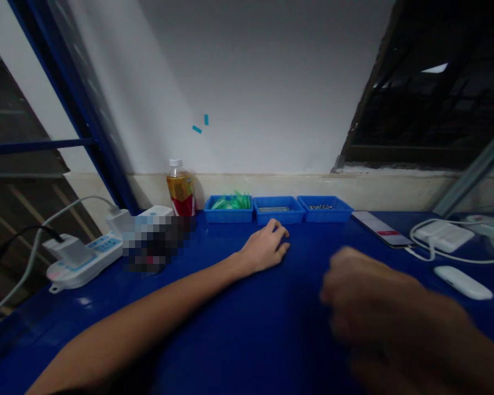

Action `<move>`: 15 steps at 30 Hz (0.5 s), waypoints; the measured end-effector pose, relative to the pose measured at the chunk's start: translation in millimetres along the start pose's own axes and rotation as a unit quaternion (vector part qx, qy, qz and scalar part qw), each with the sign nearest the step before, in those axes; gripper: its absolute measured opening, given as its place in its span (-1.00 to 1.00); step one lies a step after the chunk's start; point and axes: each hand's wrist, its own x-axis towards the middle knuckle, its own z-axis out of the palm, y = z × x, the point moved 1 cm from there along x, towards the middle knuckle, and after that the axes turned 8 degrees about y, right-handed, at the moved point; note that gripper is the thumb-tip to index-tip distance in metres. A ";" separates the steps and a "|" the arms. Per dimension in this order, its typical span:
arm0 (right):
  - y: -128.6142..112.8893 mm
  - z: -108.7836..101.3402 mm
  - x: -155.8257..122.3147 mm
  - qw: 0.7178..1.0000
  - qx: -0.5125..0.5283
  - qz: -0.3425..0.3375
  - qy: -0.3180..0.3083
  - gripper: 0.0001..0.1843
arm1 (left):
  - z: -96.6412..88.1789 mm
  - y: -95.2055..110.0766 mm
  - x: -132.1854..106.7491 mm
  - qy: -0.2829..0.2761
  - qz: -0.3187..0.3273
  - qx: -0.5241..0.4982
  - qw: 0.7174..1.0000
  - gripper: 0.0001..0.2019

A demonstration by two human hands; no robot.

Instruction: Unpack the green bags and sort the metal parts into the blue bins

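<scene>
My left hand [267,246] rests on the blue tabletop [247,334], its fingers loosely bent and the thumb apart, with nothing seen in it. Just beyond its fingers stands a blue bin [278,216] holding thin metal pieces. To the left of that bin is another blue bin [229,215] with green plastic pieces [234,201]. A third blue bin [328,214], on the right, holds small metal parts [321,207]. Closer to me, my right hand [366,291] hovers at the right, smeared by motion. Its fingers look curled, but whether they hold anything is hidden.
At left lie a power strip [72,272] with plugs and cables, and a pixelated patch. A drink bottle [181,189] stands by the wall. On the right are a phone [381,229], a white charger [447,236] with cable, and a white oval case [463,282].
</scene>
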 end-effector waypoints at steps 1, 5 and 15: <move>26.4 -0.8 2.4 0.999 -0.033 0.019 -0.010 -0.91 | 2.1 0.0 5.3 0.009 -0.004 0.008 1.000 -0.75; 148.5 -12.8 -1.3 0.946 -0.252 0.203 0.028 -0.57 | 6.9 0.2 24.0 0.050 -0.020 0.032 0.998 -0.77; 245.7 -39.2 -1.0 0.802 -0.445 0.398 -0.013 -0.40 | 37.2 24.7 57.9 0.082 -0.052 -0.008 0.995 -0.83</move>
